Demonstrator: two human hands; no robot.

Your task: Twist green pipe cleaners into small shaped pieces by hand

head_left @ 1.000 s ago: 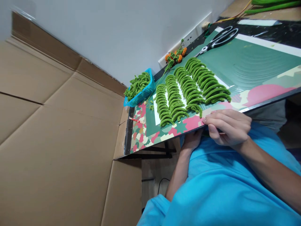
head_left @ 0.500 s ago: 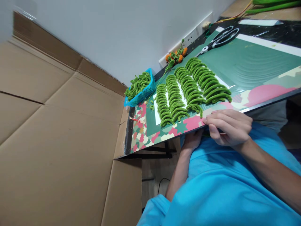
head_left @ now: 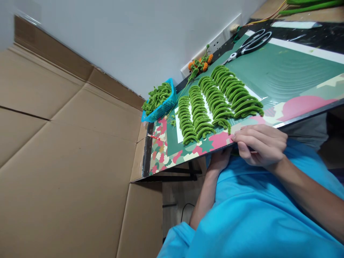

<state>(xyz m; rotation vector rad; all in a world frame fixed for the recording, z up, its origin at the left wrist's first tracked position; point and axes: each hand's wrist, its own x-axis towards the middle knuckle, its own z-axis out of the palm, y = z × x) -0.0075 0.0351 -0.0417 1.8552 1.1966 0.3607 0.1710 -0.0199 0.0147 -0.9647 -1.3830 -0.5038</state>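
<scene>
Curved fuzzy green pieces (head_left: pixel 221 98) lie in four rows on white paper (head_left: pixel 179 134) over a green mat (head_left: pixel 290 68). At the table's front edge my right hand (head_left: pixel 260 143) is closed, its fingertips beside a green piece (head_left: pixel 229 128) at the near end of a row. What its fingers hold, if anything, is too small to make out. My left hand (head_left: pixel 220 159) is low, partly under the table edge, with its fingers hidden. A bit of green shows between the two hands.
A blue basket (head_left: pixel 161 110) of green pieces stands at the mat's left end. Scissors (head_left: pixel 245 48) lie behind the rows, near orange and green decorations (head_left: pixel 200 65). A white tool (head_left: pixel 295 24) lies at the back right. Cardboard (head_left: pixel 67 161) covers the left side.
</scene>
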